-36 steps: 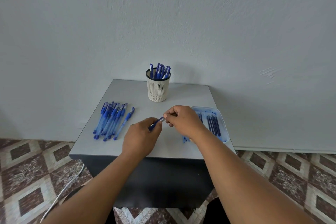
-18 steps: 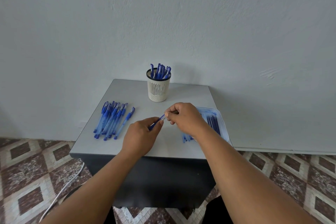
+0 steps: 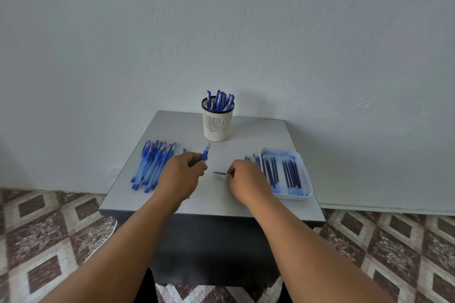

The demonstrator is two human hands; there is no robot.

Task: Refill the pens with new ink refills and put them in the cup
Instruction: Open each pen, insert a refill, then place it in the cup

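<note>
Head view. A small grey counter (image 3: 172,130) stands against a pale wall, above a patterned tile floor (image 3: 49,241).

Left hand (image 3: 181,174): fingers curled round a blue pen (image 3: 205,154), held over the counter's middle. The pen's tip end projects up and away from the fist, toward the cup.

Right hand (image 3: 247,181): fingertips pinch the near end of a thin blue part (image 3: 219,173), which points left and lies low over the counter between the two hands. Whether this is a refill or another pen piece cannot be told. The two hands are apart, with bare counter between them.

Cup (image 3: 218,122): a cream slotted holder with a dark rim, upright at the counter's far centre, holding several blue pens (image 3: 220,101) that stand cap end up.

Loose pens (image 3: 154,165): a bundle lying side by side on the counter's left part, just beside the left hand, which hides the bundle's right edge.

Tray (image 3: 305,174): a shallow white tray on the counter's right part, holding dark blue refills (image 3: 290,173) laid roughly parallel. A few more blue pieces (image 3: 252,158) lie on the counter between the tray and the right hand, partly hidden by that hand.
</note>
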